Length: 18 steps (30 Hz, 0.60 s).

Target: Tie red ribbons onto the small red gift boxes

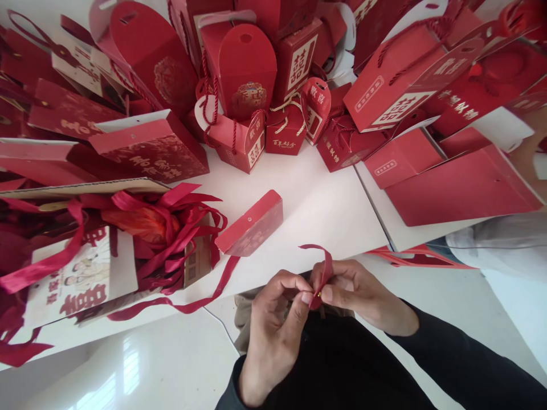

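Just off the table's front edge, my left hand [280,324] and my right hand [356,293] meet around a short dark red ribbon [327,265]. Both pinch it between thumb and fingertips, and its free end curls up above the right hand. A tiny gold-coloured piece shows at the pinch point; its kind is too small to make out. Ahead of the hands lies a small flat red box [252,224] with a little hole in its side, tilted on the tabletop. Another long red ribbon [217,290] runs from under that box toward the left.
An open cardboard box [197,259] at the left overflows with red ribbons and a printed card [81,279]. Several red gift boxes [245,68] crowd the back of the white table [333,199]. A large red box [461,182] and a person's sleeve [499,242] are at the right.
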{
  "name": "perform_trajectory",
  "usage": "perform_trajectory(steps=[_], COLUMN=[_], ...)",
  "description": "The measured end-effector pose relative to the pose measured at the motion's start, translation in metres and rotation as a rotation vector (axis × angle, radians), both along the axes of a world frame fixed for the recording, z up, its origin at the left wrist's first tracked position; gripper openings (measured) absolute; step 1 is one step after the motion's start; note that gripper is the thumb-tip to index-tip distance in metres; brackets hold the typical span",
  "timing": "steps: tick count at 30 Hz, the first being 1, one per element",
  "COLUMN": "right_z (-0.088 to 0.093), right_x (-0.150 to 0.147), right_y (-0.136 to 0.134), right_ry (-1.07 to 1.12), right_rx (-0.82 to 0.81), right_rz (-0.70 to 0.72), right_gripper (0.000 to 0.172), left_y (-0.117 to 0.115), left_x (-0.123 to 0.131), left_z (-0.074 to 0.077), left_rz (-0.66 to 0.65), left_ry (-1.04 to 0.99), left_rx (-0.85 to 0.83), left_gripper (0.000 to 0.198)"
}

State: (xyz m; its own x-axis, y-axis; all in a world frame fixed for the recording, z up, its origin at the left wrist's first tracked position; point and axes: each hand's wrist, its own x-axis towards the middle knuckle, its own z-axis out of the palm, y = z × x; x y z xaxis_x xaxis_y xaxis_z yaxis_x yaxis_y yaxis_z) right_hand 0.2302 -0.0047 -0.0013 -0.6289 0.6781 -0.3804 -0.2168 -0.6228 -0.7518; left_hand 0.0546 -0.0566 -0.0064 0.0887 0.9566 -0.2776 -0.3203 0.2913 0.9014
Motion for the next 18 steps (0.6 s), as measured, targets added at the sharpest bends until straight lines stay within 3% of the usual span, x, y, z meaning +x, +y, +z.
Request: perform_trajectory(steps=[4,10,18], right_z=[-0.005,-0.016,-0.013], right_x=[0.004,0.005,-0.005], right_y=[0.0,-0.002,0.003], right_ry=[0.073,0.123,0.141], right_rx=[-0.016,0.0,-0.006], right_rz=[0.012,0.026,0.024], right_gripper=[0.01,0.018,0.017], left_y=[0.003,0.006,0.007], left_x=[0.001,0.002,-0.004], left_z=[0.002,-0.002,0.0], left_rz=[-0.034,-0.082,-0.104], left_ry=[-0.151,-0.349,-0.185], left_rx=[-0.029,-0.097,-0.12], left_gripper=[0.012,0.016,0.024])
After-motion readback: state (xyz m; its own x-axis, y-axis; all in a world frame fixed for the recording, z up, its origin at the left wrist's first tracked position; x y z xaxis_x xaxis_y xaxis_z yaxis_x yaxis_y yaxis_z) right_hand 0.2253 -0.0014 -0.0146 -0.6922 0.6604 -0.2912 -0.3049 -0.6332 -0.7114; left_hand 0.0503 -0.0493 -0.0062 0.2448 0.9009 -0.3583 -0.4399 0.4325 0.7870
